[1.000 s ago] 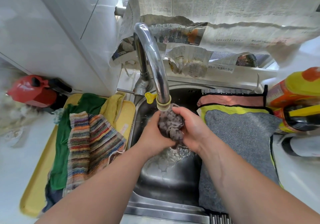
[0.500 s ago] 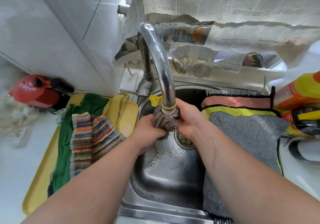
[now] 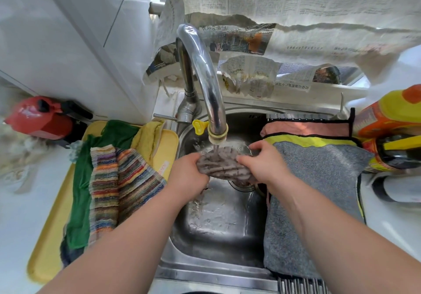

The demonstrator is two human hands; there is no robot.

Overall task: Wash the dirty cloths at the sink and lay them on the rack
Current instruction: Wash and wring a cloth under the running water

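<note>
1. Gripping one end of the grey cloth [image 3: 222, 165] with the curled fingers of the left hand [image 3: 188, 175].
2. Gripping the other end with the right hand [image 3: 265, 168], thumb on top.
3. Stretched between the fingers, under the running faucet [image 3: 213, 102], over the sink [image 3: 218, 225].
4. Right of the fingers, a grey towel [image 3: 319, 191] on the rack [image 3: 300, 286].

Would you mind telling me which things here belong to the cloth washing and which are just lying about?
Job: grey-brown cloth held by left hand and right hand under the running tap; sink; striped cloth, green cloth and yellow cloth on the tray; grey towel and pink cloth on the rack.
Lying about: red container, orange bottle, newspaper.
</note>
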